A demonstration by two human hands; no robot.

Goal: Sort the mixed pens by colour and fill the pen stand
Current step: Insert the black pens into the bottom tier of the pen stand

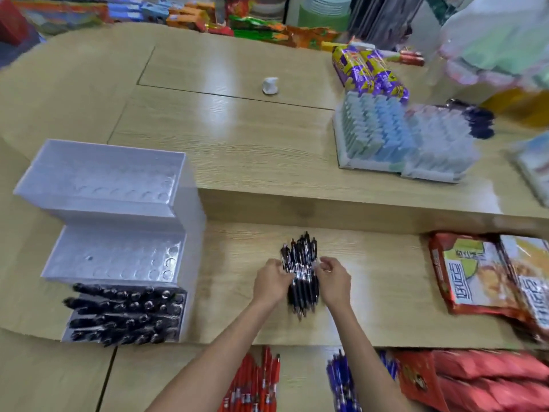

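Note:
A bundle of black pens (300,272) lies on the wooden counter (243,150) in front of me. My left hand (271,282) grips the bundle from the left, and my right hand (332,281) grips it from the right. A white three-tier pen stand (118,233) stands at the left. Its lowest tier holds several black pens (124,315); the two upper tiers show open holes. Red pens (255,382) and blue pens (341,382) lie in piles at the near edge, below my arms.
Snack packets (487,278) lie at the right, red packets (475,379) at the lower right. Two filled stands of pale pens (395,138) sit on the raised counter at the right, beside purple packets (368,72). A small white object (270,85) sits mid-counter.

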